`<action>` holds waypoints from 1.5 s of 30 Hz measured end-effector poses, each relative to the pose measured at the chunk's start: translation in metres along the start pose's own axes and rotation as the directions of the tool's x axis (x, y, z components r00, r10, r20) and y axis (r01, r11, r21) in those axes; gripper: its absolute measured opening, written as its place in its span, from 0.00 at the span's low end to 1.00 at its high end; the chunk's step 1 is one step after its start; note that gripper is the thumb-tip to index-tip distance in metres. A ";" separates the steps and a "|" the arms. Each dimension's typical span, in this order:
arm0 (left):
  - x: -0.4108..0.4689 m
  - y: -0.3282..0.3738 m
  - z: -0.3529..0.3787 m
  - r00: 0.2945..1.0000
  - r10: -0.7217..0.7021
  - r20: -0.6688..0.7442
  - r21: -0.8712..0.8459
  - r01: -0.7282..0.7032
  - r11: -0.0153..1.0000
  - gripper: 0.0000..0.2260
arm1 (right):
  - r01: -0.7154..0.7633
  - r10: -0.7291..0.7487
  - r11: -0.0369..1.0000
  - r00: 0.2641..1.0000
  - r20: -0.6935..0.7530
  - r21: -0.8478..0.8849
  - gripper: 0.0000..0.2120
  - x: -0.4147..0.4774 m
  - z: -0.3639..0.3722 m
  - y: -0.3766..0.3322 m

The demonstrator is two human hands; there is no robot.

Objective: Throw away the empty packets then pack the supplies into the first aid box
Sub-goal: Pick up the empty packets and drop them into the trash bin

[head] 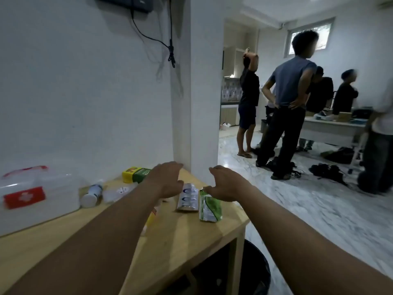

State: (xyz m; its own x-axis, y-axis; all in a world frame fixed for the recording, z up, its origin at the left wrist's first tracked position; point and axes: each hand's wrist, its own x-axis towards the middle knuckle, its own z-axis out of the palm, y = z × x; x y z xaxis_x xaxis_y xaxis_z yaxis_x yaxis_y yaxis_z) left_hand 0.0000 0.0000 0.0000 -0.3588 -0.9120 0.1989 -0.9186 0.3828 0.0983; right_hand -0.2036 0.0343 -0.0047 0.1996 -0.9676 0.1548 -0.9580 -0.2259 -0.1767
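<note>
A clear first aid box (36, 194) with a red label stands at the left of the wooden table (187, 235). Next to it lie a white bottle (91, 193) and a small clear packet (120, 191). A yellow and green box (134, 174) sits by the wall. A silver-blue blister packet (188, 200) and a green packet (209, 206) lie near the right end. My left hand (168, 179) hovers over the table beside the silver-blue packet, fingers apart. My right hand (225, 186) pinches the top corner of the green packet. A yellow item (153, 216) shows partly under my left forearm.
A black bin (253, 271) stands on the floor under the table's right end. A white wall and pillar (202, 92) rise right behind the table. Several people stand around a white desk (331, 128) across the marble floor at the right.
</note>
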 end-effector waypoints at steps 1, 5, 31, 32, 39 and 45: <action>0.005 0.002 0.004 1.000 0.006 0.029 0.022 -0.007 1.000 0.31 | -0.010 0.010 1.000 1.000 0.022 -0.003 0.33 0.002 0.004 0.003; 0.023 0.011 0.015 0.989 0.009 0.146 0.133 -0.029 0.991 0.32 | -0.024 0.022 1.000 0.992 0.121 0.011 0.36 0.010 0.019 0.013; 0.048 0.027 0.033 0.980 0.096 0.172 0.054 -0.107 0.993 0.31 | -0.059 0.038 0.963 0.996 0.082 0.264 0.36 0.026 0.041 0.049; 0.049 0.026 0.033 0.980 0.108 0.167 0.034 -0.116 0.993 0.30 | -0.067 0.045 0.959 0.995 0.085 0.276 0.36 0.026 0.041 0.050; 0.052 0.031 0.026 0.984 0.136 0.113 -0.119 -0.122 0.985 0.27 | -0.010 0.006 0.921 1.000 0.013 0.390 0.29 0.024 0.035 0.054; 0.058 0.029 0.011 0.990 0.138 0.034 -0.222 -0.127 0.967 0.25 | -0.008 0.017 0.869 1.000 -0.013 0.495 0.22 0.022 0.016 0.062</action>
State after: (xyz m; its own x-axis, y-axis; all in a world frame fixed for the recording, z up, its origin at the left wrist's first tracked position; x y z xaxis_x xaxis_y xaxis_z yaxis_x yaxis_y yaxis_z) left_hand -0.0492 -0.0430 0.0033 -0.4877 -0.8548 0.1775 -0.8056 0.5190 0.2858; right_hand -0.2554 -0.0027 -0.0280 0.1808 -0.9697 0.1646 -0.7322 -0.2444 -0.6357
